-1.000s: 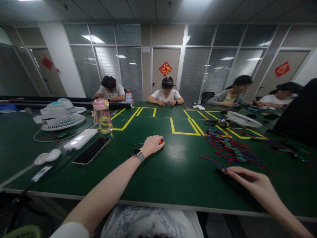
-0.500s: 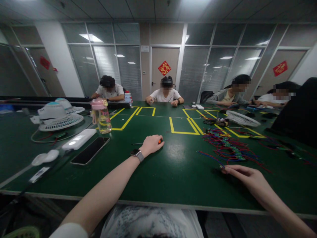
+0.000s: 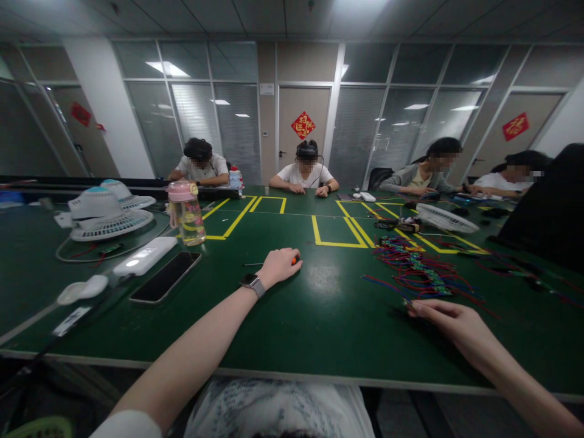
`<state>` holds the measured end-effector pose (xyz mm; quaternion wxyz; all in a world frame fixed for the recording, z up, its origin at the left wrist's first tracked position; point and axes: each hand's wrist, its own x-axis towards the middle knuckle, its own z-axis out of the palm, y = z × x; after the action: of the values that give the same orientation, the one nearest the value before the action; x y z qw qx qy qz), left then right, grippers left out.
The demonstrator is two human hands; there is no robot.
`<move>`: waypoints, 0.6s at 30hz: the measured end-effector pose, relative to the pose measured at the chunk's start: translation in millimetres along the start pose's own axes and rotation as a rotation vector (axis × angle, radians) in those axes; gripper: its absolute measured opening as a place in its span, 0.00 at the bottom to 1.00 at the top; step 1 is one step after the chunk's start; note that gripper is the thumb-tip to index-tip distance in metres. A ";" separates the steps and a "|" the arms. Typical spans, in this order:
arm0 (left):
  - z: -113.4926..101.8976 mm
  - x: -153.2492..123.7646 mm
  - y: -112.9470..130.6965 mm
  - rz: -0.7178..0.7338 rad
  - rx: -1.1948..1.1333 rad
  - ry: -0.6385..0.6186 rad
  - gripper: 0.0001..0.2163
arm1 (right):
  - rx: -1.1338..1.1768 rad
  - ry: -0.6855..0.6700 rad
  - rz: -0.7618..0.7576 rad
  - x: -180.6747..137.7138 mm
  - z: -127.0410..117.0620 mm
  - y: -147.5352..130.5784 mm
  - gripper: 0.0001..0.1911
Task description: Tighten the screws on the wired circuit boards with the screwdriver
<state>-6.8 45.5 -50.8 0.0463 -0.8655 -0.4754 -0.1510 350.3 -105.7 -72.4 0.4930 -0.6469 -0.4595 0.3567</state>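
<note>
My left hand (image 3: 280, 266) rests on the green table, its fingers closed round a screwdriver (image 3: 296, 260). The orange end shows by my fingertips, and the thin shaft points out to the left. To the right, my right hand (image 3: 440, 313) pinches a small circuit board (image 3: 406, 302) between thumb and fingers, just above the tabletop. Red and blue wires (image 3: 383, 283) run from that board toward the upper left. Just beyond this hand lies a row of green circuit boards (image 3: 424, 267) with many red and blue wires, not touching my fingers.
Left of my arm lie a phone (image 3: 166, 277), a white power strip (image 3: 145, 257), a pink-lidded bottle (image 3: 187, 213) and white fans (image 3: 109, 213). A round white fan grille (image 3: 446, 218) stands beyond the boards. Yellow tape (image 3: 340, 244) marks the table (image 3: 319, 340). Several people sit opposite.
My right hand has shifted very slightly up and left with the circuit board. My left hand keeps its place. The person opposite has drawn one hand inward.
</note>
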 end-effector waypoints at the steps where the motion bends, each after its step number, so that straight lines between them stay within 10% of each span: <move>1: -0.1 -0.1 0.1 0.000 0.000 0.000 0.14 | 0.007 0.003 -0.001 0.5 -0.1 0.7 0.23; 18: -2.0 -0.6 1.5 -0.005 0.005 -0.009 0.14 | -0.187 0.125 -0.190 -4.1 8.8 -6.3 0.19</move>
<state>-6.3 43.8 -49.1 0.0459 -0.8649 -0.4780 -0.1461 339.4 -106.3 -68.5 0.4898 -0.6645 -0.5184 0.2233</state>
